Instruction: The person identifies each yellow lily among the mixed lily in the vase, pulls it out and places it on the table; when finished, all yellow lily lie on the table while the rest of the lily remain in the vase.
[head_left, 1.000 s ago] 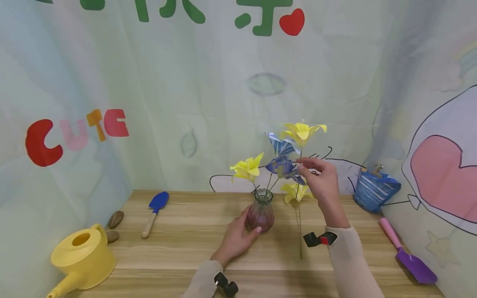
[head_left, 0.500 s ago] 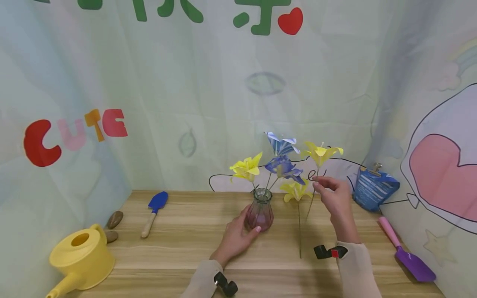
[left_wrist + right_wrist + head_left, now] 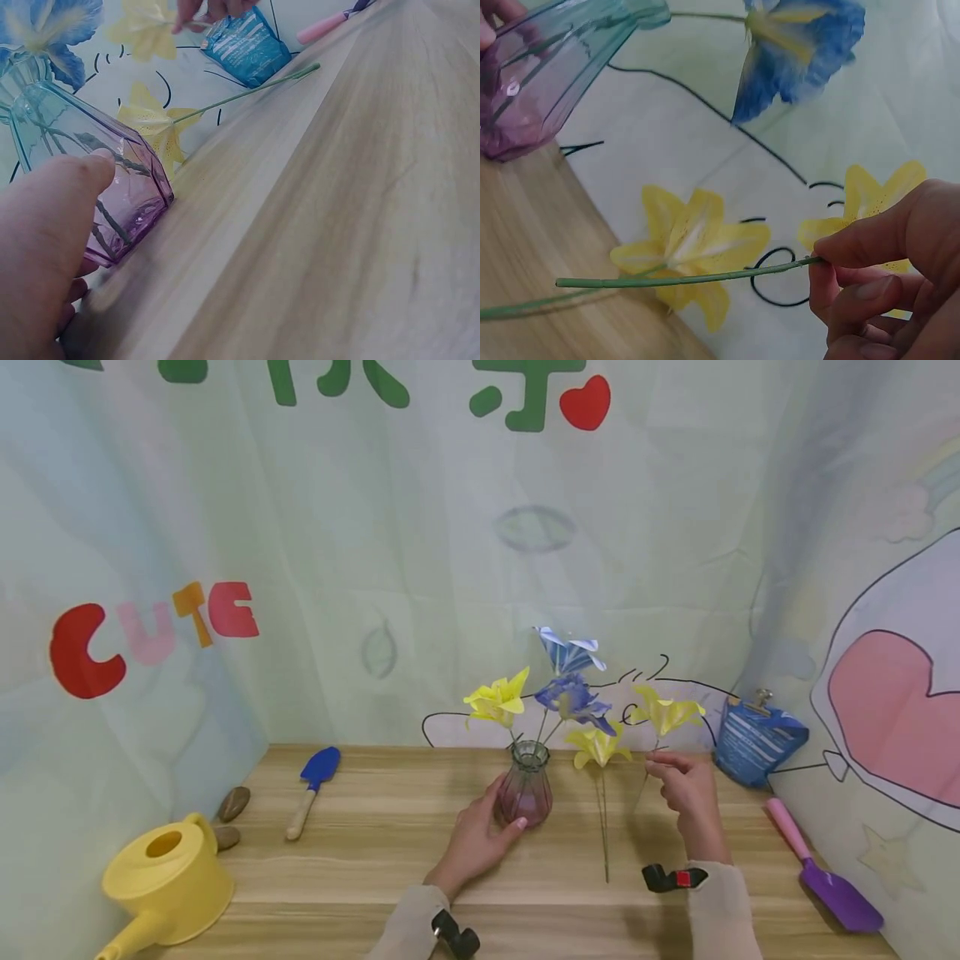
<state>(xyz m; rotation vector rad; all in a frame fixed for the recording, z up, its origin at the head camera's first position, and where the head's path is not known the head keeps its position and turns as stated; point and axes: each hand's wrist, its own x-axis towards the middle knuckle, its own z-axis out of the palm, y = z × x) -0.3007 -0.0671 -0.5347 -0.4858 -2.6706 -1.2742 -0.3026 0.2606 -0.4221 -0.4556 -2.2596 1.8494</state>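
Note:
My left hand (image 3: 480,839) grips the lower body of a ribbed glass vase (image 3: 525,793), greenish at the neck and purple at the base, standing on the table. In it stand a yellow flower (image 3: 497,697) and two blue flowers (image 3: 572,697), their stems showing through the glass in the left wrist view. Right of the vase, my right hand (image 3: 686,789) pinches the green stem (image 3: 705,279) of a yellow lily (image 3: 667,712) between thumb and fingers, bloom up. Between vase and right hand, another yellow lily (image 3: 598,745) lies on the table with its stem toward me.
At the left are a yellow watering can (image 3: 168,881), two brown stones (image 3: 234,802) and a blue toy shovel (image 3: 313,785). On the right stand a clipped blue bag (image 3: 757,743) and a purple shovel (image 3: 832,889) with a pink handle. A printed cloth (image 3: 390,527) hangs behind the table.
The right hand has moved right and down, away from the vase, carrying the yellow lily with it. The left hand stays on the vase.

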